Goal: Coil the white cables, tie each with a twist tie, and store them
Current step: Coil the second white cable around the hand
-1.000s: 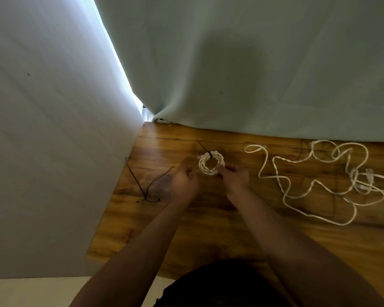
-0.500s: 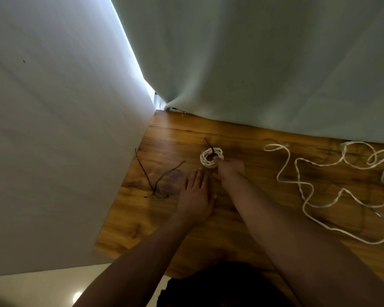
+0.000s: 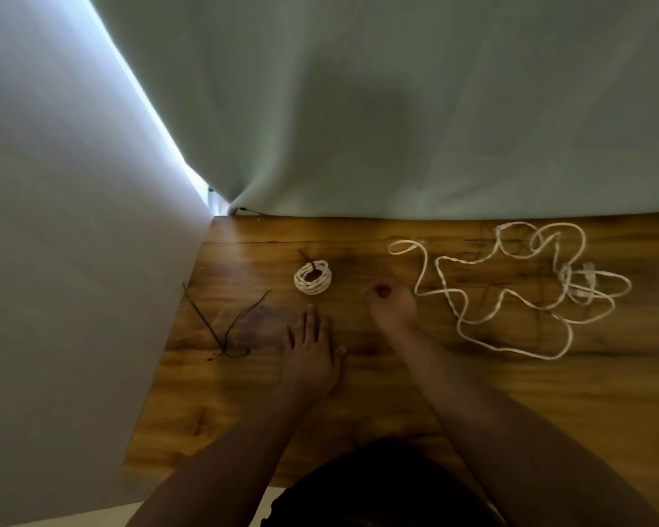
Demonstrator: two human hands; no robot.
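Hands: apart from each other, neither on a cable.
Left hand [image 3: 312, 359]: flat, palm down on the counter [image 3: 396, 405]; fingers straight, pointing away from the person; holds nothing.
Right hand [image 3: 390, 308]: fingers curled toward the palm, nothing seen in them; slightly blurred.
Coiled cable [image 3: 312, 277]: small ring lying flat, just beyond the left fingertips, untouched.
Twist tie [image 3: 308, 260]: dark, bound on the coil's far edge; free end points away and left.
Loose cable [image 3: 510, 294]: uncoiled, sprawled in loops right of the right hand; long axis left to right.
Spare ties [image 3: 225, 329]: dark strands crossing near the counter's left edge.
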